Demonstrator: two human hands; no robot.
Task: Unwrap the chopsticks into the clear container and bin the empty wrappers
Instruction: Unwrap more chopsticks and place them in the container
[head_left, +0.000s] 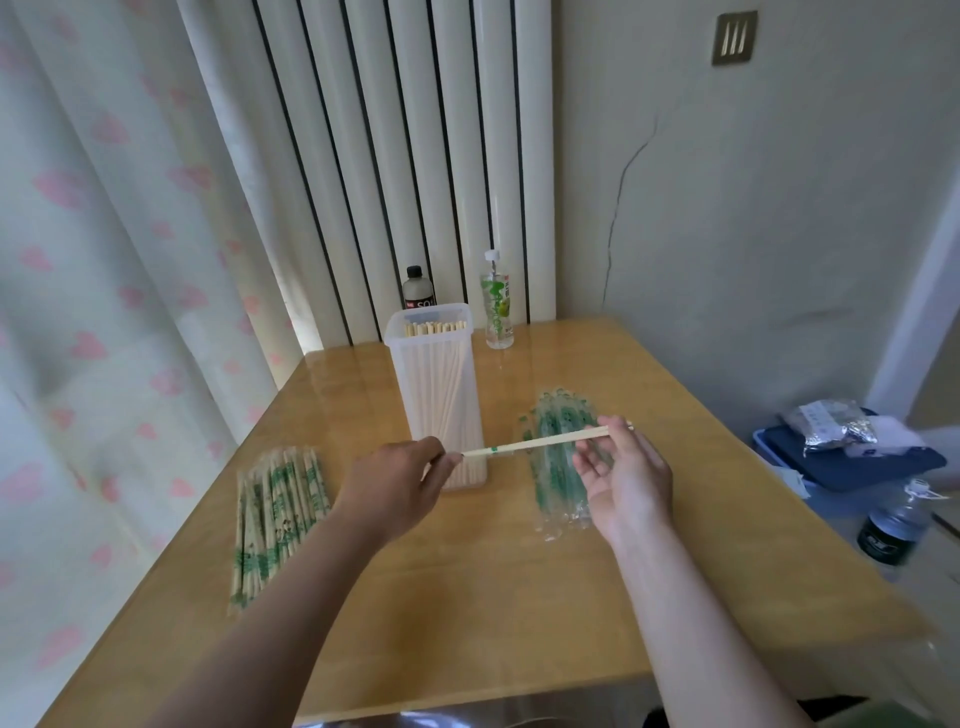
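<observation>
Dark bottle (418, 288), green-labelled bottle (497, 306) on wooden table (467, 597)

Wooden table (467, 597): clear container (441, 395), wrapped chopsticks (275, 514) left, empty wrappers (553, 475) right, dark bottle (418, 291), green-labelled bottle (497, 312) behind.

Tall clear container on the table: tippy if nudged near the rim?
Probably tippy: the clear container is tall on a narrow base. Chopsticks inside stand nearly to the rim, likely adding little weight. Glossy table may let it slide.

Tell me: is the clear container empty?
No, the clear container holds a bundle of bare chopsticks standing upright inside it.
</observation>
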